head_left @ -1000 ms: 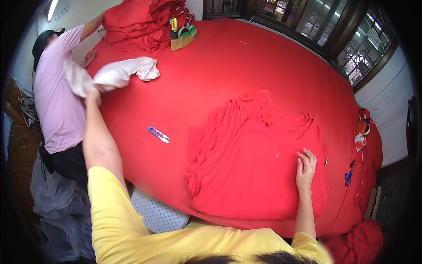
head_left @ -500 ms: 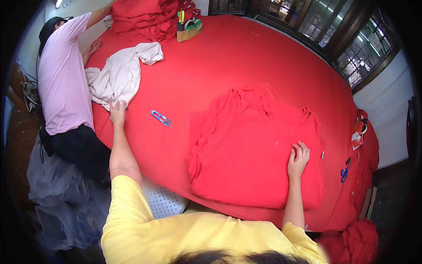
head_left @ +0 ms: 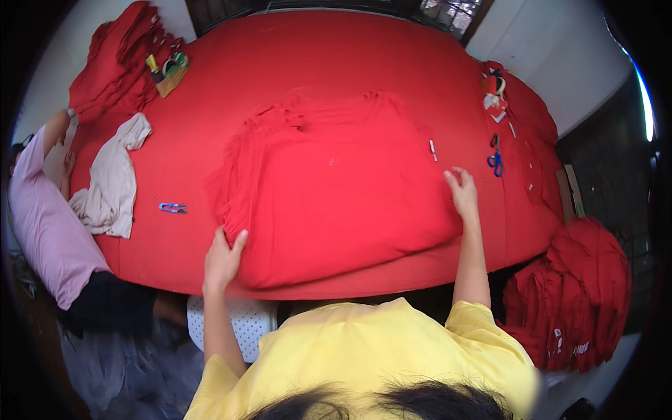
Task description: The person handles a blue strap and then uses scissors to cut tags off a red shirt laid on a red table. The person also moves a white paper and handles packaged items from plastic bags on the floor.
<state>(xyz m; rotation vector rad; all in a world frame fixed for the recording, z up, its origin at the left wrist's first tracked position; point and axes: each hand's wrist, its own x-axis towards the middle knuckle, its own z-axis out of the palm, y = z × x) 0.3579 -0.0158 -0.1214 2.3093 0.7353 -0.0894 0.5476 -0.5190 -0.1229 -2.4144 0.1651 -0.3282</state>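
A flat pile of red shirts (head_left: 336, 203) lies on the red-covered table before me, sleeves and folds bunched along its left side. At the pile's lower left edge rests my left hand (head_left: 222, 259), thumb and fingers apart against the cloth. My right hand (head_left: 462, 192) is open beside the right edge, fingers spread and pointing away from me. Just beyond it lies a small white tag-like piece (head_left: 432, 150). Blue thread snips (head_left: 173, 208) lie on the table to the left of the pile.
A cream garment (head_left: 115, 182) lies at the left, near a person in a pink shirt (head_left: 59, 217). Heaped red cloth (head_left: 115, 63) and a small tool box (head_left: 170, 78) sit far left. Blue scissors (head_left: 495, 162) are at the right. Red garments (head_left: 574, 294) hang lower right.
My left hand has left the cream garment and come to the shirt pile's left edge. My right hand has moved from the pile's top to its right side. The view has turned right.
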